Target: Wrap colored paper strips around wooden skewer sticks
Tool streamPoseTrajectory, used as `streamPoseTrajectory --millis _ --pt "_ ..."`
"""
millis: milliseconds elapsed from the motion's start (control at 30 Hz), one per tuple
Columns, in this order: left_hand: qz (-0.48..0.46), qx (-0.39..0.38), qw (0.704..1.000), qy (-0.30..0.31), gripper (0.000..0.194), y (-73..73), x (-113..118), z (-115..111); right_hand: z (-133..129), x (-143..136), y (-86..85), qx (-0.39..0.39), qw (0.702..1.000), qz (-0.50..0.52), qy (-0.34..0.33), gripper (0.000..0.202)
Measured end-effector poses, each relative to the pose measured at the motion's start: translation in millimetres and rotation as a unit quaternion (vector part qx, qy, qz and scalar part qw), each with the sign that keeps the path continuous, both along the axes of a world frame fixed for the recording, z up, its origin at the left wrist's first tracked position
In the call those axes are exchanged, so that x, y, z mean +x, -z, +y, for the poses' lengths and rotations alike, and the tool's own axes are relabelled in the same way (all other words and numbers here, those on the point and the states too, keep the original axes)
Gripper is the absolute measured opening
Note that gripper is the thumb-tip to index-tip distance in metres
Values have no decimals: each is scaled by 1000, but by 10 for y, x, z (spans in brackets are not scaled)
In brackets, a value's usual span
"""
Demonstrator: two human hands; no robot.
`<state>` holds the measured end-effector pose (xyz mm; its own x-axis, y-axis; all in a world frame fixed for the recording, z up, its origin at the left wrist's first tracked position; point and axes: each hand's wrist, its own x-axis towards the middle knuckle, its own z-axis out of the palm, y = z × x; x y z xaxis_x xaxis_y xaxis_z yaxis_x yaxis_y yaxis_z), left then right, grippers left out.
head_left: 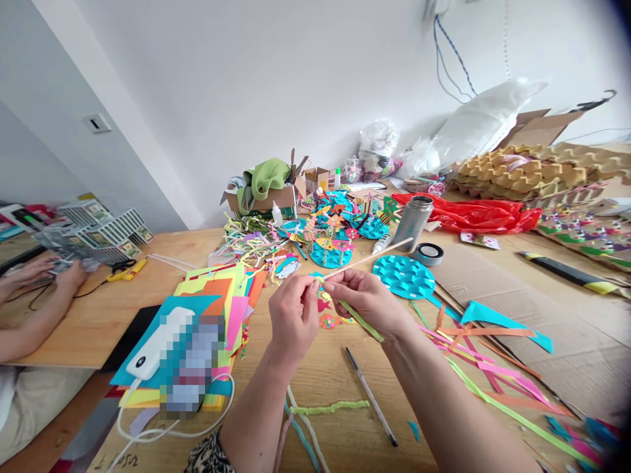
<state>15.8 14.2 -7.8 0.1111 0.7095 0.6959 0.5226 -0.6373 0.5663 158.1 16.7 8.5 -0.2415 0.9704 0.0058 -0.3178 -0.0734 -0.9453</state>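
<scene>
In the head view, my left hand [296,312] is closed, with thumb and fingertips pinching the near end of a thin wooden stick [377,255]. My right hand [372,302] pinches a fuzzy yellow-green pipe cleaner [363,322], which meets the stick between both hands and trails under the right palm. The stick slants up to the right, past the right fingers. Whether the pipe cleaner is wound around it is hard to make out. Below my hands lie another yellow-green pipe cleaner [335,408], pink, blue and white ones, and a pen [372,397].
Colored paper sheets [231,289], a white power bank [160,341] and a blurred phone lie left. Blue scalloped discs [404,276], a metal bottle [414,220] and paper scraps sit ahead. Right are paper strips [493,368], a cutter [566,270] and egg trays. Another person's hands [71,279] work at far left.
</scene>
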Motion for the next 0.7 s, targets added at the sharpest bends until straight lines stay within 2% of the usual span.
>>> streamPoseTrajectory --millis 100,233,367,433,500,567,700 --pt "-101 -123 986 41 18 -45 8 -29 -15 -14 -47 2 999 -30 18 35" --pt "-231 -260 931 115 22 -63 3 -16 -36 -37 -62 39 997 -49 41 32" --pt "-314 -356 865 162 23 -66 -1 15 -32 -37 -33 86 994 -49 50 27" --pt "-313 -377 854 176 25 -74 -5 24 -18 -24 -15 90 993 -55 58 26" --pt "-278 -366 870 178 25 -78 -11 33 -2 -4 0 78 993 -66 64 28" --pt "-228 -322 905 158 20 -72 -20 45 12 16 10 58 994 -70 64 30" --pt "-107 -156 977 102 21 -36 -49 79 30 37 26 24 997 -59 41 31"
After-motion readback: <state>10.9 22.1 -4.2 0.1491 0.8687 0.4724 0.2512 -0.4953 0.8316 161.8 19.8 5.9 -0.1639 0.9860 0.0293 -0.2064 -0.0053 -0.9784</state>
